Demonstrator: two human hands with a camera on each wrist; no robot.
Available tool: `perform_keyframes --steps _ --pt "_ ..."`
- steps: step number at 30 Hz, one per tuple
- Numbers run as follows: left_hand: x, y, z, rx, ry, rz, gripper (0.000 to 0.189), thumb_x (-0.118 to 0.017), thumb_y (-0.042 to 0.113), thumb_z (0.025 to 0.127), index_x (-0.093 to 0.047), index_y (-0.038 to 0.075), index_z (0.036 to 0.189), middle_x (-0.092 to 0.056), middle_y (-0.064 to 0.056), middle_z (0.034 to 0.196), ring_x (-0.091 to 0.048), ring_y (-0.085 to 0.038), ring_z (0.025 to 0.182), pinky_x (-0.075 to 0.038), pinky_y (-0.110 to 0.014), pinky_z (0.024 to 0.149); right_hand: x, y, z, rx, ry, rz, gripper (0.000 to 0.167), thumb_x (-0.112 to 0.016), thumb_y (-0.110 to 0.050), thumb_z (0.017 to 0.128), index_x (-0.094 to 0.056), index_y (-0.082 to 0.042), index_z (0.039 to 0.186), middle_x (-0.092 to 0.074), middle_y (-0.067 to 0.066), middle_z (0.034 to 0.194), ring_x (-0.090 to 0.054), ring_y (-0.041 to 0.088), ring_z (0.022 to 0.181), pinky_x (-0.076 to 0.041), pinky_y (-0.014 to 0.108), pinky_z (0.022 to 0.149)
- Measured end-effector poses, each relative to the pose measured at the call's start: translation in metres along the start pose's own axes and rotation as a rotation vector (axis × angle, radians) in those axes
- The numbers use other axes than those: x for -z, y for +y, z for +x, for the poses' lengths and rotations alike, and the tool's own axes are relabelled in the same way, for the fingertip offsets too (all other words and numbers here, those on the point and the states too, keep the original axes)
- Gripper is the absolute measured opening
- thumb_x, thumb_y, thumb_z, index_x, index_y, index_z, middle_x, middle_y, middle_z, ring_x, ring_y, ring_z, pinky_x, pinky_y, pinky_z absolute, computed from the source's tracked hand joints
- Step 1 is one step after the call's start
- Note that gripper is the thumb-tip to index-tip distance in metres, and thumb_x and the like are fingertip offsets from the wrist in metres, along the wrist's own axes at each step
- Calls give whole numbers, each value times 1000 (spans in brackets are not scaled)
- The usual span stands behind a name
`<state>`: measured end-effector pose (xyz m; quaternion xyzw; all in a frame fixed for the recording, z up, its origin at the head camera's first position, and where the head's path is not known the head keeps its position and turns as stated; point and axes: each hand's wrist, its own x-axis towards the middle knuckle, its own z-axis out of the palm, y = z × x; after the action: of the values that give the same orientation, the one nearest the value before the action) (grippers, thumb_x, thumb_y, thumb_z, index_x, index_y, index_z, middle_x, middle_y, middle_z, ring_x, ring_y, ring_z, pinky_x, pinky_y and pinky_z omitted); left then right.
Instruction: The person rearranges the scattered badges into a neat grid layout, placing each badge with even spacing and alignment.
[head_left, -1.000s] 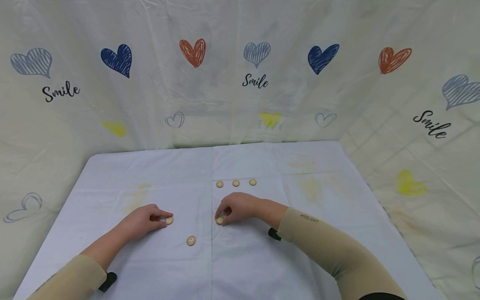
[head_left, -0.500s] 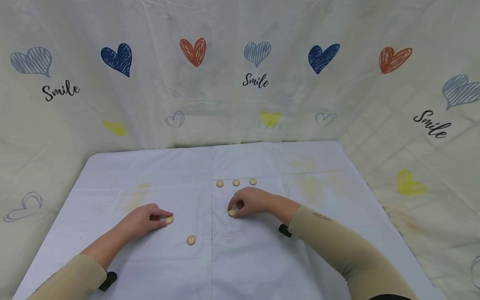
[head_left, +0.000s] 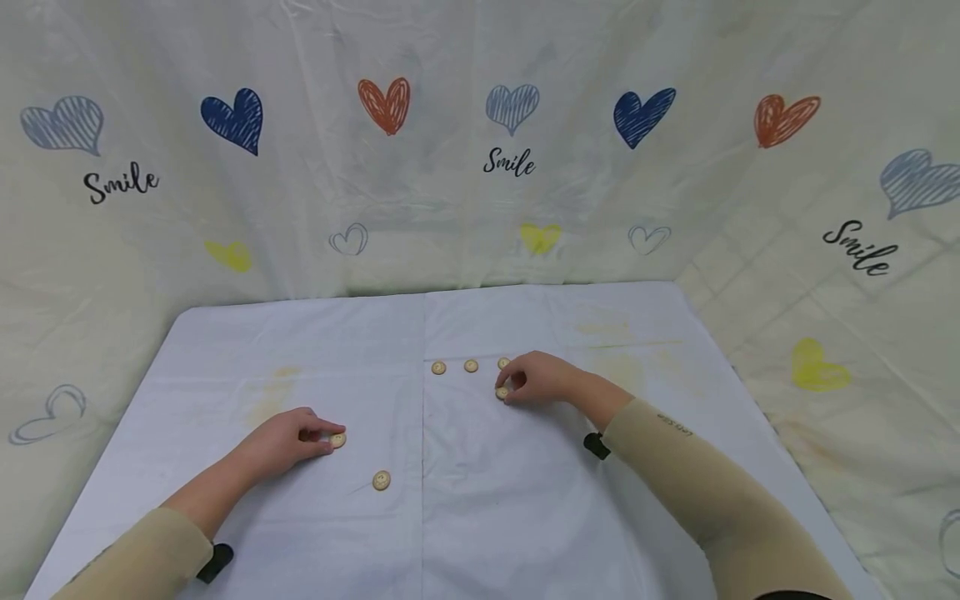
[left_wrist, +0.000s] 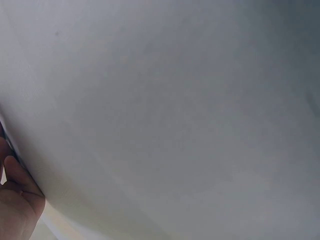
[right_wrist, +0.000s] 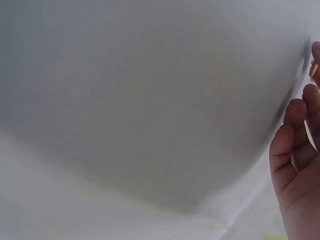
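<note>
On the white-covered table lie several round, pale wooden buttons. Between thumb and fingers, my left hand (head_left: pixel 287 443) pinches one button (head_left: pixel 338 439) at the table surface, left of centre. My right hand (head_left: pixel 542 379) pinches another button (head_left: pixel 502 393) just in front of the right end of a back row. That row holds a left button (head_left: pixel 438 367), a middle button (head_left: pixel 471 366) and a right button (head_left: pixel 503 363), the last partly covered by my right fingers. A loose button (head_left: pixel 382 480) lies in front, between the hands. In the right wrist view, an edge of the held button (right_wrist: pixel 313 69) shows.
The white tablecloth (head_left: pixel 480 533) has creases and faint yellow stains. Behind and to the right hangs a pale curtain (head_left: pixel 450 183) printed with hearts and the word Smile. The table's back edge meets it.
My right hand has carried its button away from me and to the right, up near the back row's right end. The left hand stays in place on its button.
</note>
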<state>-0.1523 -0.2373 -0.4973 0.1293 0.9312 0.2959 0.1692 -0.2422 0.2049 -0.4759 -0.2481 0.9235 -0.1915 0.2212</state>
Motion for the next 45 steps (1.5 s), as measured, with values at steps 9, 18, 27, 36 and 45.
perform_keyframes --steps 9,18,27,36,45 --pt "1 1 0 12 -1 9 31 -76 28 89 -75 24 119 -52 5 84 -46 -13 75 -37 -27 65 4 18 5 -62 23 31 19 -76 -25 89 -75 -26 107 -61 -5 84 -54 13 78 -45 31 73" --pt "0 0 0 4 2 14 31 -76 28 89 -75 24 119 -52 5 84 -46 -14 76 -37 -28 65 6 18 3 -103 24 97 24 -78 -23 87 -76 -28 111 -62 -3 87 -55 14 81 -46 32 74" --pt "-1 -1 1 12 -2 20 31 -76 28 89 -75 25 119 -53 5 84 -46 -14 76 -37 -28 65 6 15 3 -89 52 143 26 -80 -26 85 -77 -28 111 -61 -3 85 -53 14 79 -45 31 72" --pt "-1 -2 1 20 2 16 31 -77 28 88 -75 26 118 -53 5 84 -46 -13 76 -38 -28 66 -1 -5 12 45 10 146 31 -81 -30 84 -76 -27 114 -61 -5 81 -54 10 78 -46 28 74" --pt "-2 -4 3 5 6 18 31 -76 29 88 -75 24 119 -54 6 84 -46 -12 76 -38 -27 66 -14 -45 24 136 -37 90 31 -80 -30 85 -75 -29 116 -62 -8 78 -55 8 76 -46 26 74"
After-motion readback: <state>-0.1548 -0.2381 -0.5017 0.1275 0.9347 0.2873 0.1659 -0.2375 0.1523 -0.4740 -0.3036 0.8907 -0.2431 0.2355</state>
